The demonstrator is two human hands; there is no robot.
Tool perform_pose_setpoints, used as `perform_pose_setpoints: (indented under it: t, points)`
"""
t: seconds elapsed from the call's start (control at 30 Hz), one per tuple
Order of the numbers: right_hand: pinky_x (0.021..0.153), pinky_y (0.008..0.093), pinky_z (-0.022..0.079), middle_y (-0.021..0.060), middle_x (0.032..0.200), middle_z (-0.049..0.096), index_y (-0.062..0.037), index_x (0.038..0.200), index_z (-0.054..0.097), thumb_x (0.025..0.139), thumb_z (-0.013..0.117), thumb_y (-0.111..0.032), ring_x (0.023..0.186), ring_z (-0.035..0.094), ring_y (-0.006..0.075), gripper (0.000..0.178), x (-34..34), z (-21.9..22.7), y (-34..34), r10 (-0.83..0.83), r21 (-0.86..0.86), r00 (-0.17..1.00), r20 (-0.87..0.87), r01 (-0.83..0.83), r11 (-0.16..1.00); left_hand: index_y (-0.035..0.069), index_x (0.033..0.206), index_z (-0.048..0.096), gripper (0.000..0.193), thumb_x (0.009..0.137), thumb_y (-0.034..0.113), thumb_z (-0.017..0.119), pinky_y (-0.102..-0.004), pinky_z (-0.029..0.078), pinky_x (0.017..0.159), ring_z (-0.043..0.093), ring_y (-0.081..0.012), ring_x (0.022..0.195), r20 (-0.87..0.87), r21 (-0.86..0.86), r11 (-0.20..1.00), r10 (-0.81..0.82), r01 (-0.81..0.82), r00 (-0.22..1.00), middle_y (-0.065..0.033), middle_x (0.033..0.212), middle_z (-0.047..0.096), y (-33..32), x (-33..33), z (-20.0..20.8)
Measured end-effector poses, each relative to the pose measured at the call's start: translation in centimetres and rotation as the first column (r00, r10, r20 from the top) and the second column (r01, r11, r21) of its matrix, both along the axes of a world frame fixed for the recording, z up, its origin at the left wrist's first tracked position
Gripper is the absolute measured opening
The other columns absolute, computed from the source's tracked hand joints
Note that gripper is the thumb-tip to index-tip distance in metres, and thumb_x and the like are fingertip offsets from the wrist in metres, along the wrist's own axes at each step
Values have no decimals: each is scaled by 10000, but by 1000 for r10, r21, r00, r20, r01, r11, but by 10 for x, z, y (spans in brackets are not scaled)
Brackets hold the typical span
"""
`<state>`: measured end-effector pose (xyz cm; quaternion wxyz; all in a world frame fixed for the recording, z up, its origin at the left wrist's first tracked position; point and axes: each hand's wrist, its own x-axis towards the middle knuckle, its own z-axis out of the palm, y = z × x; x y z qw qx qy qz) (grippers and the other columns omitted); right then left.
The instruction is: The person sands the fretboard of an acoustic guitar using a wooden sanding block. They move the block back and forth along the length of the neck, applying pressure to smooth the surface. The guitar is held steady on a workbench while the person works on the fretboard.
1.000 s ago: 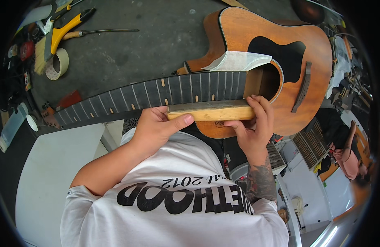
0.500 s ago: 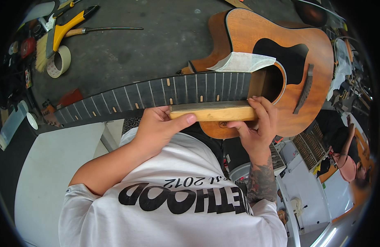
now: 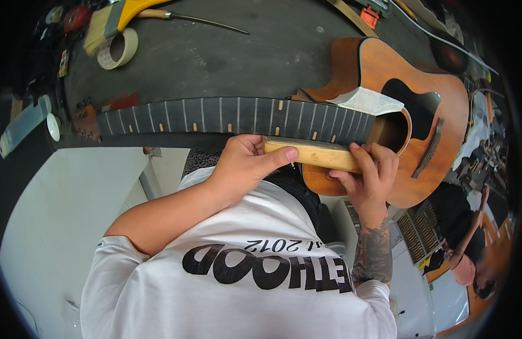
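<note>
An acoustic guitar (image 3: pixel 379 68) with a brown wooden body and no strings lies face up across the dark bench. Along the near edge of its black fretboard (image 3: pixel 210 116) I hold a pale wooden block (image 3: pixel 317 155). My left hand (image 3: pixel 249 161) grips the block's left end, thumb on the near side. Around its right end, close to the soundhole (image 3: pixel 394 130), my right hand (image 3: pixel 371 169) is closed. What lies under the block is hidden. A whitish sheet (image 3: pixel 371 101) covers part of the guitar top beside the fretboard's end.
A yellow-handled brush (image 3: pixel 114 22), a roll of masking tape (image 3: pixel 118 50) and a thin wood-handled tool (image 3: pixel 199 21) lie at the far left. A wooden strip (image 3: pixel 354 17) is at the back. At the right edge stands another person (image 3: pixel 467 260).
My view has shifted, so the guitar and bench things sit farther right in the picture. Both hands keep hold of the wooden block along the fretboard's near edge.
</note>
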<state>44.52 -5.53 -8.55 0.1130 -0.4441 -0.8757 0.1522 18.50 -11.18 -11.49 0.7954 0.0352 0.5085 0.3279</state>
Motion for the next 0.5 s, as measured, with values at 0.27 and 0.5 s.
perform_pose_setpoints:
  t: [0.27,0.5]
  points:
    - [755,387,467,51,978,553,-151,1201,748,725,836,-435,867,554,248,561,-23,-6,17,263,8,965,6,-263,965,-55,1154,662,367,946,221,784,-232,531,814,659,-87,931,-48,95,953,293,-287,955,-79,1046,721,-21,0,-1]
    - [699,374,458,61,948,556,-111,1207,736,729,845,-432,814,551,246,585,-48,-15,19,359,27,932,-49,-358,933,-57,1154,653,351,969,224,754,-237,540,812,660,-96,909,36,75,890,447,-449,894,-85,1039,713,-33,-12,-7]
